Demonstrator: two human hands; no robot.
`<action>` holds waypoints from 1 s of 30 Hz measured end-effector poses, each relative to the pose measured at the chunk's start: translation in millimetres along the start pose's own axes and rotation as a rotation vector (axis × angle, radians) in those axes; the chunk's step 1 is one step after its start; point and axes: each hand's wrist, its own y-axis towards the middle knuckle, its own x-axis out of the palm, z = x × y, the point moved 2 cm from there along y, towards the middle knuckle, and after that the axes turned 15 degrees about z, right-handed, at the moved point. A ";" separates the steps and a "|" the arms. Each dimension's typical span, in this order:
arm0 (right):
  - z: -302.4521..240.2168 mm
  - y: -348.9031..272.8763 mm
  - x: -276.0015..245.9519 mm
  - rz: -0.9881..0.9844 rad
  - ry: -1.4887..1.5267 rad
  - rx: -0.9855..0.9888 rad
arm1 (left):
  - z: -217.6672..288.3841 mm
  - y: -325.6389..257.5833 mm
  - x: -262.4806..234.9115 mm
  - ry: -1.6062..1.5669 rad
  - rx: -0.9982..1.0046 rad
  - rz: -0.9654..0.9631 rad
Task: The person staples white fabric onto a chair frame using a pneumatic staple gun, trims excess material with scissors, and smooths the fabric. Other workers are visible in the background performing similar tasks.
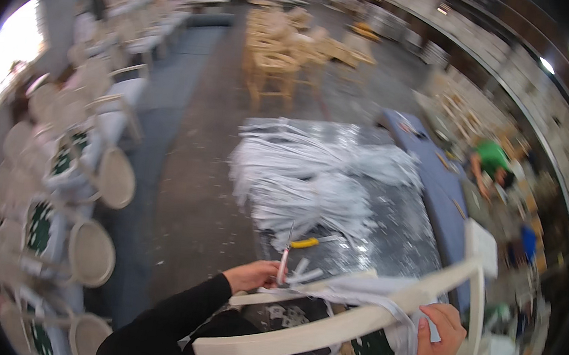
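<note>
One slim pointed tool (285,257) fills gripping left fingers (274,269); right fingers (447,318) curl by white cloth (409,329) (hold unclear).

Chair frame (325,328) looks smooth, matt wood. Tabletop (398,231) is glossy, plastic-like. Strips (290,152) toward its far edge look cloth; yellow handle (304,243) appears plastic.
</note>
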 end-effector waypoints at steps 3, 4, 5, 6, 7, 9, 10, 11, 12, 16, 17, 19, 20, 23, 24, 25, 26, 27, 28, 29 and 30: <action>-1.8 49.1 49.8 -0.152 0.096 -0.226 | 29.1 -62.8 -0.6 0.388 0.286 0.230; 8.9 58.2 57.4 -0.313 0.121 -0.247 | 41.5 -87.4 11.2 0.325 0.338 0.329; 19.0 69.3 69.6 -0.482 0.160 -0.265 | 52.6 -110.2 22.7 0.460 0.363 0.393; 16.8 84.2 79.7 -0.788 0.179 -0.094 | 67.5 -134.8 23.7 0.599 0.381 0.463; 13.5 95.8 87.7 -1.092 0.185 0.084 | 83.4 -160.1 30.6 0.741 0.391 0.529; 14.1 98.6 100.8 -1.235 0.194 0.074 | 117.6 -208.5 72.9 0.798 0.507 0.506; 21.8 94.6 101.5 -1.218 0.245 0.080 | 134.3 -224.2 94.7 0.861 0.544 0.455; 31.2 90.5 100.2 -1.200 0.300 0.089 | 150.0 -238.0 116.9 0.926 0.578 0.402; 41.7 86.9 95.1 -1.152 0.397 0.077 | 164.8 -250.0 139.0 1.050 0.654 0.334; 57.2 74.9 92.1 -0.918 0.530 -0.013 | 194.0 -274.0 228.2 1.289 0.671 0.049; 57.4 74.7 95.5 -0.886 0.529 0.002 | 194.0 -277.5 251.5 1.296 0.605 -0.014; 62.3 76.0 109.9 -0.811 0.663 -0.023 | 187.5 -279.0 283.0 1.370 0.405 -0.061; 60.1 80.1 113.7 -0.855 0.713 -0.002 | 185.7 -277.5 294.1 1.406 0.319 -0.100; 69.8 80.3 114.2 -0.802 0.758 0.001 | 177.0 -260.3 320.4 1.436 0.054 -0.168; 78.5 77.5 107.1 -0.809 0.743 0.082 | 174.5 -250.6 329.4 1.505 0.013 -0.208; 73.7 79.9 108.6 -0.855 0.808 0.162 | 171.5 -254.8 337.0 1.535 -0.021 -0.188; 77.9 78.9 111.2 -0.853 0.869 0.233 | 171.1 -251.9 342.9 1.569 -0.058 -0.183; 82.0 77.9 112.7 -0.852 0.933 0.300 | 170.4 -248.7 347.1 1.602 -0.095 -0.172; 85.5 78.3 111.5 -0.853 0.965 0.311 | 169.2 -245.4 349.6 1.658 -0.119 -0.181; 88.3 79.5 111.1 -0.860 1.001 0.323 | 168.3 -240.0 349.7 1.710 -0.149 -0.187; 90.0 79.8 110.7 -0.869 1.038 0.332 | 167.5 -234.9 349.5 1.760 -0.178 -0.192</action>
